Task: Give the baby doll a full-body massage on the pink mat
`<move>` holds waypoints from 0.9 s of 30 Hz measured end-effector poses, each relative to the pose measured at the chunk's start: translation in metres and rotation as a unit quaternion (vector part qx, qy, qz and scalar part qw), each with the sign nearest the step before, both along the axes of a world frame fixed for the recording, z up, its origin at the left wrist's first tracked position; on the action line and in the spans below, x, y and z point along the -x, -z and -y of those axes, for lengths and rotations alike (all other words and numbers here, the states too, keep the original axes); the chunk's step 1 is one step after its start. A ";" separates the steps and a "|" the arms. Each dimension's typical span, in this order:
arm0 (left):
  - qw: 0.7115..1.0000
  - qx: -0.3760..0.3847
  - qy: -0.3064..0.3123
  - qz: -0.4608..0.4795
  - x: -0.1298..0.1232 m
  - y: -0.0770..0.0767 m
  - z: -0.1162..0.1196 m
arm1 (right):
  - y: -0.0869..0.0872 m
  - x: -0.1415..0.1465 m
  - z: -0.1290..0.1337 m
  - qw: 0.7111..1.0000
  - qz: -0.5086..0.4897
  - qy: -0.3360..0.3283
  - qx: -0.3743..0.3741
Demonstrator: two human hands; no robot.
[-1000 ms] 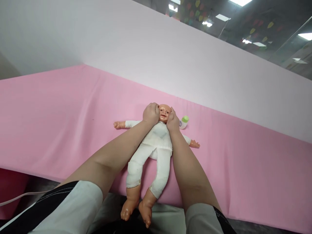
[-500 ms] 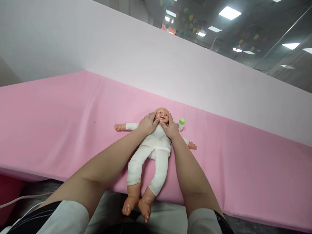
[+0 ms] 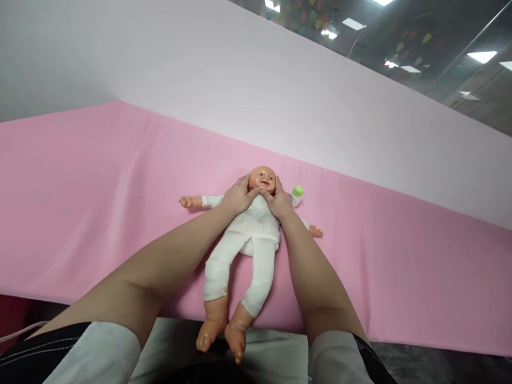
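Note:
A baby doll (image 3: pixel 258 220) with a soft white cloth body and hard plastic head, hands and feet lies face up, its arms spread and its feet past the front edge. My left hand (image 3: pixel 239 195) cups one side of its head, fingers along the cheek and thumb at the chin. On the opposite side my right hand (image 3: pixel 281 202) holds the head the same way, its thumb close to the other thumb. Part of the doll's arms is hidden behind my hands and forearms. A small white bottle with a green cap (image 3: pixel 296 195) is just beyond my right hand.
Pink sheeting (image 3: pixel 420 266) covers the padded surface under the doll. A pale wall panel (image 3: pixel 192 69) rises behind it, with glass and ceiling lights above. A pale cable (image 3: pixel 22 332) runs at the lower left.
My thumbs have shifted slightly down from beside the doll's mouth to its chin, and my hands uncover more of the face. The whole view has tilted down a little.

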State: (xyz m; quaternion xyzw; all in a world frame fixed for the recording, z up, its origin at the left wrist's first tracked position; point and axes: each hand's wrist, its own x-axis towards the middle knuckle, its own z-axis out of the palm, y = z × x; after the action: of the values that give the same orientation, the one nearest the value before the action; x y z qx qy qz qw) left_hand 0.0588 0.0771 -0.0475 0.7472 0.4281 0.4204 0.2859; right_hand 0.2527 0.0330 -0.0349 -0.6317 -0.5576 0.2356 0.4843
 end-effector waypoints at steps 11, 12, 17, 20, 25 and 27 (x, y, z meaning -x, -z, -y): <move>1.000 0.026 0.003 -0.009 0.001 -0.009 -0.002 | -0.005 -0.001 0.004 0.984 0.178 -0.022 0.011; 1.000 0.026 0.000 -0.013 0.001 -0.009 -0.003 | -0.005 -0.001 0.004 0.983 0.181 -0.020 0.005; 1.000 0.010 -0.004 -0.027 0.000 -0.007 -0.008 | 0.005 -0.006 -0.003 0.989 0.141 -0.028 -0.029; 1.000 -0.004 -0.002 -0.026 -0.001 -0.004 -0.010 | 0.014 -0.009 -0.009 0.993 0.101 -0.032 -0.058; 0.999 0.005 -0.014 -0.031 -0.002 -0.004 -0.010 | 0.017 -0.009 -0.010 0.993 0.083 -0.016 -0.081; 1.000 0.002 0.000 -0.024 -0.001 -0.007 -0.007 | 0.013 -0.007 -0.008 0.994 0.083 -0.005 -0.067</move>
State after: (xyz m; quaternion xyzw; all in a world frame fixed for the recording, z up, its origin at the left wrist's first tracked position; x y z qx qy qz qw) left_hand 0.0594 0.0840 -0.0402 0.7563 0.4357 0.4015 0.2774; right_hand 0.2600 0.0412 -0.0482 -0.6126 -0.6134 0.1465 0.4765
